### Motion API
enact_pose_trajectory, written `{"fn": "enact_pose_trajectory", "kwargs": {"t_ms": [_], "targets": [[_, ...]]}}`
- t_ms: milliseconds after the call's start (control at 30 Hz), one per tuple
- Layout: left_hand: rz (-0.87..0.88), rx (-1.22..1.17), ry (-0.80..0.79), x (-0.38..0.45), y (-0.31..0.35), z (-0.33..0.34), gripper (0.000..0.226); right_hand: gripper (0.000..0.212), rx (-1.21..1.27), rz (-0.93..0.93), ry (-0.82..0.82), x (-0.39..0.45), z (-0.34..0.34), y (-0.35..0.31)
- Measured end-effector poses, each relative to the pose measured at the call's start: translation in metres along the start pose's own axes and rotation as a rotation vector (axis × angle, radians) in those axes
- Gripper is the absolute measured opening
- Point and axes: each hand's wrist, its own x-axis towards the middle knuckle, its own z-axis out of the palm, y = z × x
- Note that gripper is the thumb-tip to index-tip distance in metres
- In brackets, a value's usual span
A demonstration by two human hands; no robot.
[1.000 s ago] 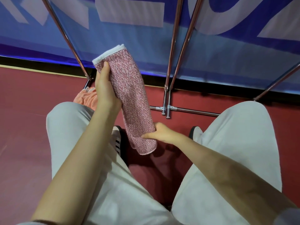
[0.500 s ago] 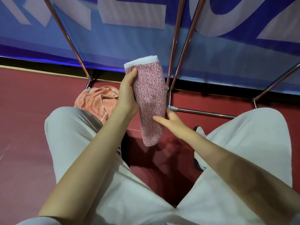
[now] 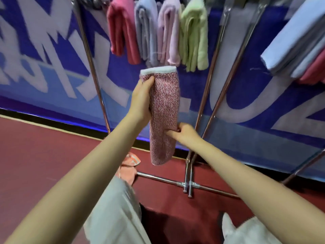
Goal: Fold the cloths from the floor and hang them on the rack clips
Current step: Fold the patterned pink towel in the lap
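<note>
While my left hand (image 3: 141,101) grips the folded speckled pink cloth (image 3: 164,117) upright (white hem topmost), my right hand (image 3: 184,133) pinches its lower edge.

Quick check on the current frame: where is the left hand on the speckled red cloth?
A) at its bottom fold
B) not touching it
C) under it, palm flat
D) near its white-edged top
D: the left hand grips the speckled red cloth just below its white top edge, while the right hand pinches it lower down, at its right edge.
</note>
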Motion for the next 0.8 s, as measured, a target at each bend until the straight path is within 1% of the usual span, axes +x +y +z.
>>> {"fn": "enact_pose_trajectory", "kwargs": {"t_ms": [67, 133, 200, 300, 367, 467, 500, 567, 600, 667, 733, 800], "targets": [[0.069, 0.014, 0.025, 0.019, 0.033, -0.001, 0.019, 0.008, -0.128, -0.057, -0.029, 0.029, -0.005, -0.041], [0.117, 0.015, 0.072, 0.037, 0.062, -0.003, 0.018, 0.007, -0.147, -0.072, -0.046, 0.055, -0.006, -0.079], [0.173, 0.022, 0.122, 0.056, 0.094, -0.009, 0.017, 0.011, -0.075, -0.071, -0.083, 0.077, -0.006, -0.120], [0.253, 0.062, 0.183, 0.083, 0.145, -0.024, 0.015, 0.016, 0.042, -0.082, -0.189, 0.105, -0.002, -0.180], [0.316, 0.091, 0.228, 0.099, 0.180, -0.037, 0.015, 0.016, 0.105, -0.120, -0.219, 0.125, 0.003, -0.217], [0.408, 0.120, 0.331, 0.121, 0.226, -0.062, 0.018, 0.009, 0.164, -0.221, -0.274, 0.151, 0.016, -0.269], [0.425, 0.113, 0.374, 0.127, 0.239, -0.071, 0.019, 0.014, 0.163, -0.256, -0.284, 0.158, 0.021, -0.285], [0.430, 0.084, 0.441, 0.136, 0.259, -0.089, 0.020, 0.032, 0.111, -0.309, -0.293, 0.175, 0.033, -0.314], [0.429, 0.074, 0.467, 0.141, 0.267, -0.097, 0.024, 0.037, 0.066, -0.339, -0.296, 0.183, 0.038, -0.326], [0.437, 0.053, 0.501, 0.149, 0.278, -0.112, 0.031, 0.030, -0.010, -0.399, -0.293, 0.199, 0.046, -0.345], [0.448, 0.055, 0.525, 0.160, 0.284, -0.124, 0.031, 0.020, -0.087, -0.445, -0.274, 0.216, 0.052, -0.360], [0.458, 0.054, 0.531, 0.172, 0.288, -0.135, 0.030, 0.017, -0.147, -0.471, -0.271, 0.231, 0.052, -0.372]]}}
